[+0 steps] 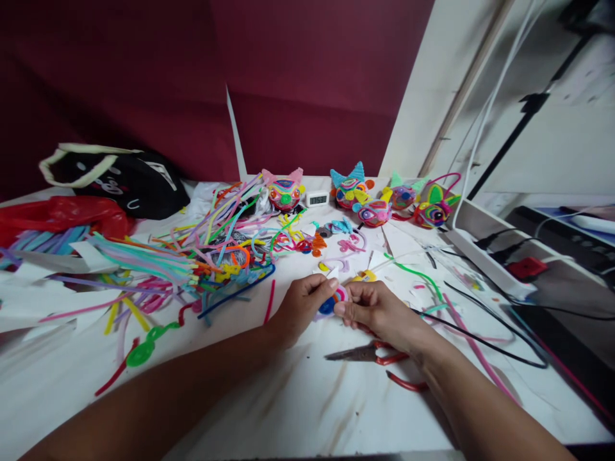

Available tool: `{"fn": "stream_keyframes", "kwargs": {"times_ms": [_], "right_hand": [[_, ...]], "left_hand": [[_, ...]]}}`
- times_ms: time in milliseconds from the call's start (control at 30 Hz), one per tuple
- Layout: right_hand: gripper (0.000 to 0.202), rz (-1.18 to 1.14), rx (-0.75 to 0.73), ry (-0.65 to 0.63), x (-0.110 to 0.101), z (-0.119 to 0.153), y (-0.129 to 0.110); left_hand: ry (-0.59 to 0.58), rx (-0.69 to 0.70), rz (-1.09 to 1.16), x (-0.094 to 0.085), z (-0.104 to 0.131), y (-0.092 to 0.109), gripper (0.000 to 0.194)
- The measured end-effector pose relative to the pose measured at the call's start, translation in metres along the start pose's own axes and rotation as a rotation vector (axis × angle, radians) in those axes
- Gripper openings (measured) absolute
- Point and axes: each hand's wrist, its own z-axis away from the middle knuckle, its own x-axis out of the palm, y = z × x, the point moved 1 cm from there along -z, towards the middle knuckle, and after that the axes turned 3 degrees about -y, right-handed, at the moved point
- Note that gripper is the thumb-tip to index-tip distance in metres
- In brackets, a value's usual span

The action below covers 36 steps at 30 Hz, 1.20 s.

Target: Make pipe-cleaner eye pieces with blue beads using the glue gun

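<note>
Head view: streaked white table (278,403), maroon backdrop (317,96) behind; both hands (302,306) (377,308) pinching colourful disc (327,306), partly covered, seemingly coiled.

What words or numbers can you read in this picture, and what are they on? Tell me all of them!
"53": the last digits on the little white clock; the digits before them are too blurred to be sure.
Black bag: a face-like picture, no words I can read.
Red plug: too small and blurred to read any marking.
I can't read any other words.
</note>
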Motion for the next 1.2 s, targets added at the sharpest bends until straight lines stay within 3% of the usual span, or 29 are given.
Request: {"fn": "stream_keyframes", "kwargs": {"times_ms": [200, 567, 1200], "right_hand": [[0.040, -0.089, 0.037, 0.059, -0.004, -0.003, 0.008], [0.042, -0.072, 0.058, 0.142, -0.003, -0.005, 0.011], [0.050, -0.136, 0.024, 0.202, -0.010, -0.009, 0.009]], "left_hand": [[-0.041, -0.168, 0.158, -0.003, -0.002, 0.001, 0.050], [-0.006, -0.022, -0.061, -0.005, 0.000, 0.002, 0.040], [-0.011, -0.102, 0.066, -0.002, -0.001, 0.001, 0.041]]}}
